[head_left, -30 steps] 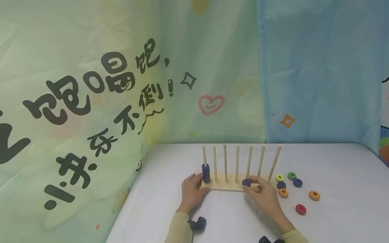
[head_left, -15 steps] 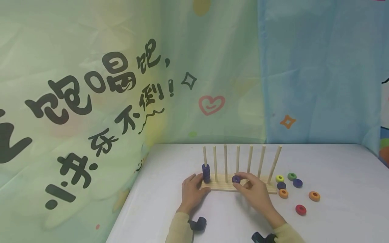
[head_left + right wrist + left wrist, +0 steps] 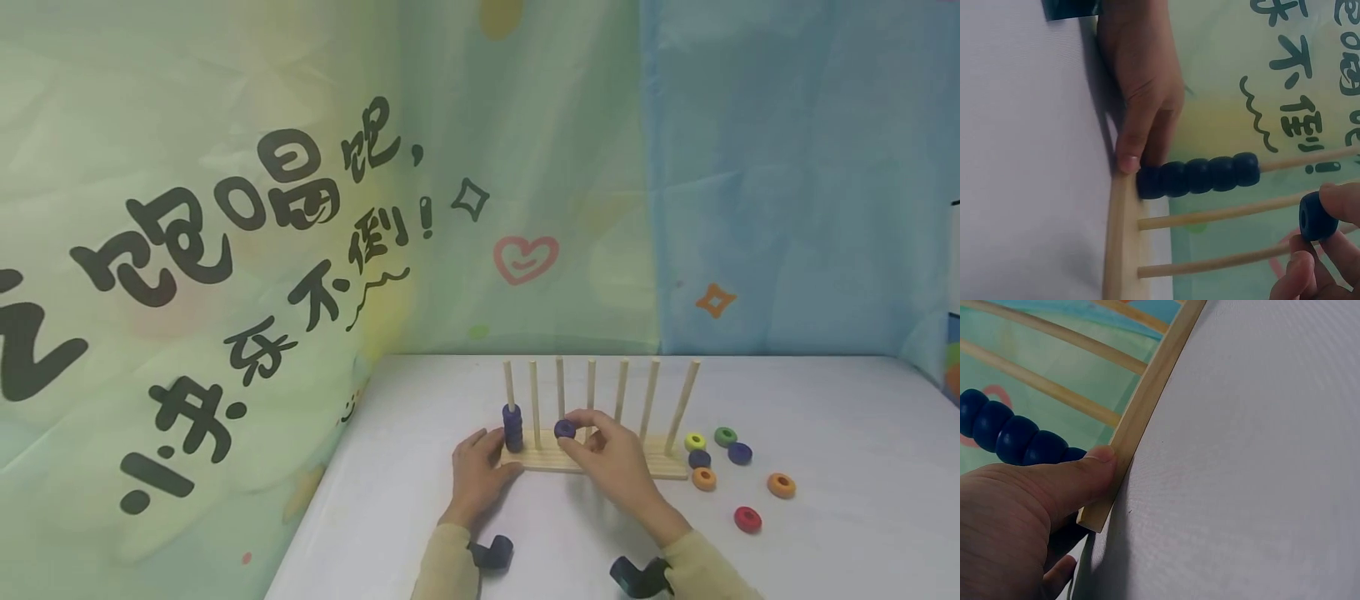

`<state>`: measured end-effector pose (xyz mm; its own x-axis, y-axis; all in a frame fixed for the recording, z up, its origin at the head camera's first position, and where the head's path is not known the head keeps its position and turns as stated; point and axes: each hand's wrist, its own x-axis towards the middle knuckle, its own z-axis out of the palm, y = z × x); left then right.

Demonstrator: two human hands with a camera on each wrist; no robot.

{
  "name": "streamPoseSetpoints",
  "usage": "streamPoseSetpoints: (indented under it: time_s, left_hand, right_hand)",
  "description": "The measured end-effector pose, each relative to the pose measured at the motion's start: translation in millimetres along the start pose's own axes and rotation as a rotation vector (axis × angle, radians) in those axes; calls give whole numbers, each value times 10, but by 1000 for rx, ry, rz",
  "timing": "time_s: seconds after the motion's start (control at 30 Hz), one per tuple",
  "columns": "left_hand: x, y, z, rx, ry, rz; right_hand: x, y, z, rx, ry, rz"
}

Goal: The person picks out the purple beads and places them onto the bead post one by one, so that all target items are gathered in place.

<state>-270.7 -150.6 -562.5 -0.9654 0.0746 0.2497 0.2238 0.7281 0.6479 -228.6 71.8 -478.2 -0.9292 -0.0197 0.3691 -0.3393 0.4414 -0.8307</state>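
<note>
A wooden peg rack (image 3: pixel 551 458) stands on the table with a row of upright pegs. Several dark blue beads (image 3: pixel 513 428) are stacked on its leftmost peg. My left hand (image 3: pixel 477 475) grips the rack's left end, its thumb on the front edge of the base (image 3: pixel 1147 394) in the left wrist view. Between thumb and fingers my right hand (image 3: pixel 611 458) pinches one dark blue bead (image 3: pixel 1317 216), its hole showing. In the head view this bead overlaps the third peg from the left, raised above the base; in the right wrist view it is level with the upper pegs.
Loose beads lie right of the rack: yellow (image 3: pixel 695 442), green (image 3: pixel 725 437), dark blue (image 3: pixel 739 453), orange (image 3: pixel 782 486) and red (image 3: pixel 747 520) among them. Printed cloth (image 3: pixel 525 167) hangs behind the white table (image 3: pixel 840 417) and along its left side.
My right hand has carried the dark blue bead leftward along the rack and slightly up, from near the fifth peg to the third. My left hand stays on the rack's left end.
</note>
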Motion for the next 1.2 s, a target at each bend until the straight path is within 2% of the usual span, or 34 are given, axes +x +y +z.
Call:
streamPoseSetpoints:
  time_s: [0.1,0.33,0.6,0.97,1.2]
  left_hand:
    - [-2,17,-1,6,2,3]
    - [0,13,-15,17,8,18]
    - [3,29,-4,28,16,0]
    - [-9,54,-2,43,20,2]
    - [-10,50,-3,23,22,-8]
  right_hand:
    - [49,-55,0,-12,4,-45]
    - [135,-164,-11,-21,-7,-94]
    - [228,-312,-51,34,-42,-113]
    - [378,-497,-147,20,-76,-123]
    - [486,-680,-147,4,-76,-188]
